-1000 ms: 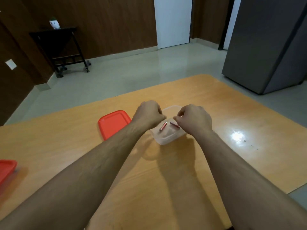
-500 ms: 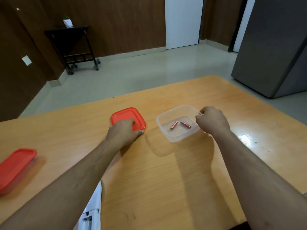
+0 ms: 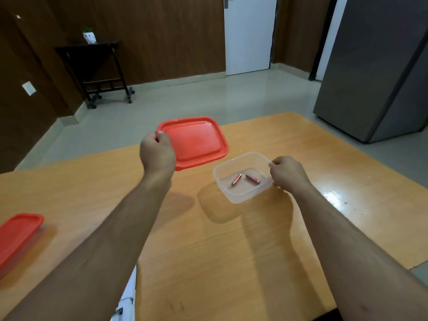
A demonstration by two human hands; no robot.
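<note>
We see the left hand [image 3: 157, 154] raised above the orange wooden table [image 3: 208, 251], forearm stretched forward, fingers curled round the near-left edge of the red rectangular plastic lid [image 3: 194, 142]; the lid is tilted and clear of the table. The right hand [image 3: 287, 173] pinches the right rim of the clear rectangular plastic container [image 3: 243, 193], which stands on the table. Two small red cylindrical batteries [image 3: 245, 179] lie inside it, apart. A second red-lidded container [image 3: 16, 237] sits at the far left.

second red lid [image 3: 18, 235] cut by left edge, battery [image 3: 236, 180] print too small, right hand [image 3: 288, 173] fingertips hidden
</note>
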